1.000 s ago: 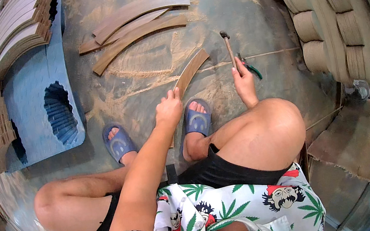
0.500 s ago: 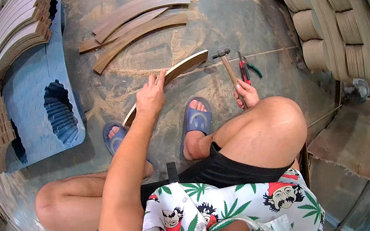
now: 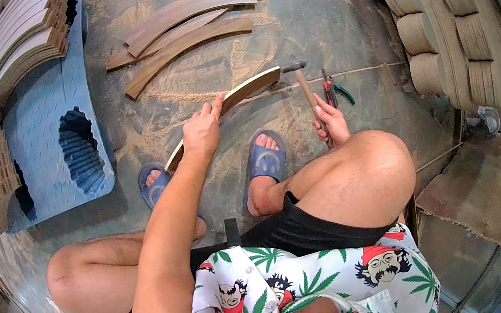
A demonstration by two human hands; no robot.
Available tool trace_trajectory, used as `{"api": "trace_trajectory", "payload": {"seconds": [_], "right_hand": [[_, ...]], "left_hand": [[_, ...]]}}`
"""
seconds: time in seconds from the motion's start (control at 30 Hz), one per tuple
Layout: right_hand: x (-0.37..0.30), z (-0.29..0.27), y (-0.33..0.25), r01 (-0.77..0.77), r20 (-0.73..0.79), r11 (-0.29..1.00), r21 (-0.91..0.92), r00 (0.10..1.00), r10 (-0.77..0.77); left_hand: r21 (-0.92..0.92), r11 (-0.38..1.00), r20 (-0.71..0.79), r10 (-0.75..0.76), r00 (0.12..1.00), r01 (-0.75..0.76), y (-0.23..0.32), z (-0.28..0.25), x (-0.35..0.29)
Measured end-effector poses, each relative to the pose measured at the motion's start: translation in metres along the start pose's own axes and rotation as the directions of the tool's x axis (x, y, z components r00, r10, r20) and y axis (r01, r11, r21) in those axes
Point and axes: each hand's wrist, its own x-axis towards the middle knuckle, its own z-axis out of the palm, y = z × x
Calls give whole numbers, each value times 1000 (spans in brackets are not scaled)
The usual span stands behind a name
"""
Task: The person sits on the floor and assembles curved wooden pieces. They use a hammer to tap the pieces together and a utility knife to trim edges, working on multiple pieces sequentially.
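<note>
My left hand (image 3: 202,130) is closed round a curved wooden strip (image 3: 251,87), which slants up from between my feet toward the right. My right hand (image 3: 330,120) grips the wooden handle of a hammer (image 3: 305,88). The hammer's dark head is right at the strip's far right end; whether it touches cannot be made out. Just right of the hammer, pliers with red handles (image 3: 330,93) and a tool with a green handle (image 3: 345,94) lie on the floor.
Several curved wooden strips (image 3: 189,52) lie on the dusty floor ahead. At left a blue plastic pallet (image 3: 38,97) with broken holes carries stacked curved pieces (image 3: 26,44). Tall stacks of brown pieces (image 3: 417,34) stand at right, near a cardboard sheet (image 3: 482,186). My sandalled feet (image 3: 267,157) flank the strip's lower end.
The hammer head has swung left and slightly down, up to the end of the strip. My left hand and the strip have barely moved.
</note>
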Motion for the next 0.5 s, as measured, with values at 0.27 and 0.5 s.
{"api": "trace_trajectory", "payload": {"seconds": [0.27, 0.5], "right_hand": [[10, -4, 13, 30, 2, 999, 29, 1000, -30], [15, 7, 35, 475, -70, 796, -374, 842, -535]], "left_hand": [[-22, 1000, -19, -7, 1000, 6, -4, 4, 0], [-36, 999, -1, -6, 1000, 6, -2, 2, 2]]}}
